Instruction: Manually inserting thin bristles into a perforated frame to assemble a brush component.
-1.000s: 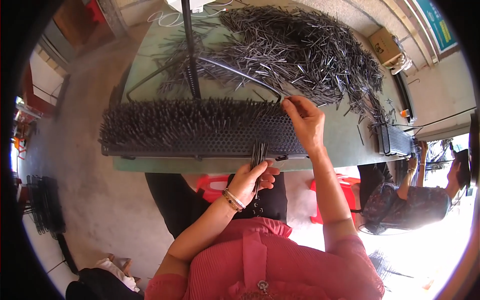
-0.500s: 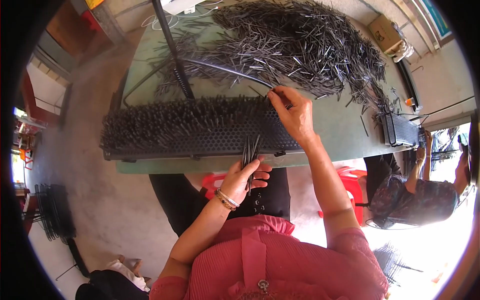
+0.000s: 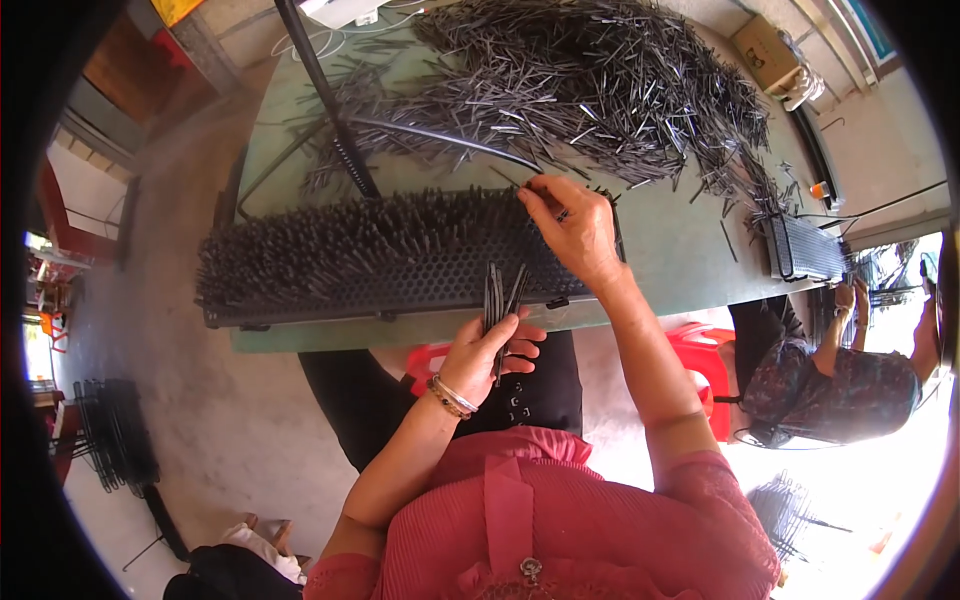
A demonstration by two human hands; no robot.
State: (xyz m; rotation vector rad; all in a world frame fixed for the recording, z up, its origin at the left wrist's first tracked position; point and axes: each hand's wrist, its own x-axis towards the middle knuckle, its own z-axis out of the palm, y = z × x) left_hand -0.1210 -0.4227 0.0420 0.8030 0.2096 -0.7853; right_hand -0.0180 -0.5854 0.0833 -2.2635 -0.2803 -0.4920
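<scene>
A long dark perforated board (image 3: 440, 287) lies along the table's near edge. Thin black strips (image 3: 330, 240) stand densely upright in its holes on the left and along the back; bare holes show at the front right. Just in front of the board, my left hand (image 3: 490, 350) holds a bundle of loose black strips (image 3: 494, 300), their tops splayed into two clusters. My right hand (image 3: 575, 225) is over the board's right part, thumb and forefinger pinched together at the back rows. Whatever lies between those fingertips is too small to make out.
A large heap of black strips (image 3: 600, 90) covers the back of the green tabletop (image 3: 680, 235). A dark post (image 3: 325, 95) and a curved bar (image 3: 450, 137) rise behind the board. At the right, another person (image 3: 835, 390) works at a similar board (image 3: 808, 248).
My right hand has shifted slightly left along the board's back rows. The strips in my left hand have spread apart at their tops. The whole view has shifted a little.
</scene>
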